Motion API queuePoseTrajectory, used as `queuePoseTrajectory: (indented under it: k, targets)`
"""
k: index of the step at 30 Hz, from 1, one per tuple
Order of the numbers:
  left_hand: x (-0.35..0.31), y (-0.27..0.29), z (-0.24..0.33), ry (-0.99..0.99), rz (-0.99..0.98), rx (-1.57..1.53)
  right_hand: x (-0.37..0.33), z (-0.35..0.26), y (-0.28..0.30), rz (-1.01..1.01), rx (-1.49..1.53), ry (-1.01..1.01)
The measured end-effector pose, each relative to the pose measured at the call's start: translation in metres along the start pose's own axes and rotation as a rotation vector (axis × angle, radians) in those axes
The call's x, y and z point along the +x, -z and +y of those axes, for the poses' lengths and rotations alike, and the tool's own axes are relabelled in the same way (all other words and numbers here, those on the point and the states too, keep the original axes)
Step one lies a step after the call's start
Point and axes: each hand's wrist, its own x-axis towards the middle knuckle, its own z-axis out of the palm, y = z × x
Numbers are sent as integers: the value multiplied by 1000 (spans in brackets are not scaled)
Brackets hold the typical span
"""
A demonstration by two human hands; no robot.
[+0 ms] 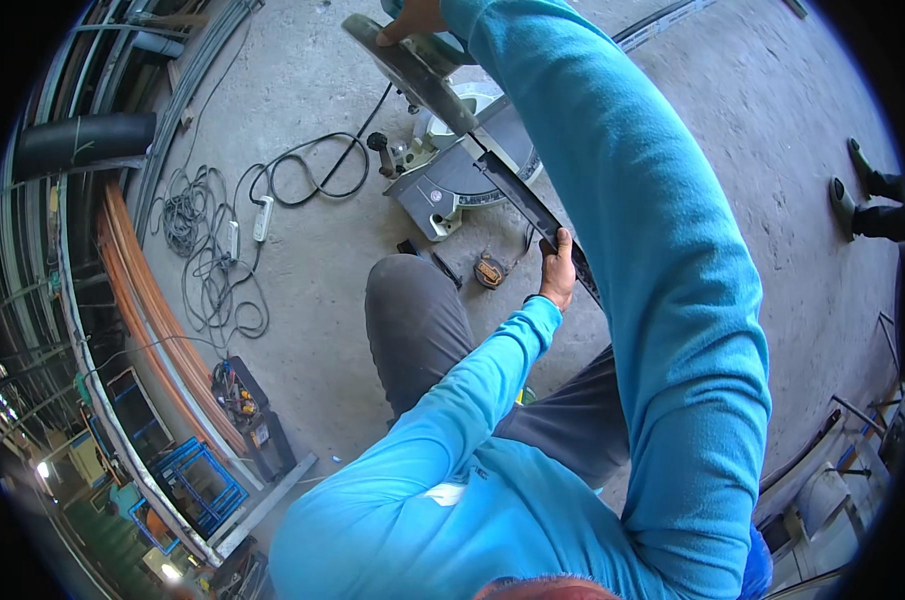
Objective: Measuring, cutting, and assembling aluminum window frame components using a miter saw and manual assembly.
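Note:
My left hand (pixel 559 272) is closed around a long dark metal profile (pixel 518 188), its thumb along the top. The profile's far end lies on the mitre saw's base (pixel 478 180), against the fence by the blade area. My right arm reaches across to the top edge of the view. There my right hand (pixel 415 18) grips the saw's head (pixel 413 75) at its upper part; the handle and some fingers are cut off by the frame. A round tape measure (pixel 490 271) lies on the floor beside my left hand, near a small black tool (pixel 445 268).
Tangled cables (pixel 198 215) and a white power strip (pixel 264 219) lie on the concrete floor at left. Racks of metal lengths (pixel 63 240), orange-brown profiles (pixel 158 310) and a tool box (pixel 258 425) line the left side. Another person's feet (pixel 845 208) stand at right.

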Motion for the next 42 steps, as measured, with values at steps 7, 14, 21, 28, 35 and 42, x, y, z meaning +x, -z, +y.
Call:
queuePoseTrajectory:
  k: [7,14,21,28,35,42]
  targets:
    - [6,-10,10,1,-5,-14,-2,-2,3,-47,40,-41]
    - [0,-5,10,94,-35,-28,-3,-2,0,-24,39,-36]
    - [-9,-40,39,-96,-17,156,-19,5,-8,47,103,11]
    - [-15,-49,54,-132,-32,154,-34,4,-6,24,100,-20]
    - [-23,-57,69,-54,-3,167,-35,8,-14,62,87,-10]
    - [-19,-59,66,-72,12,138,-38,6,-11,46,80,-5]
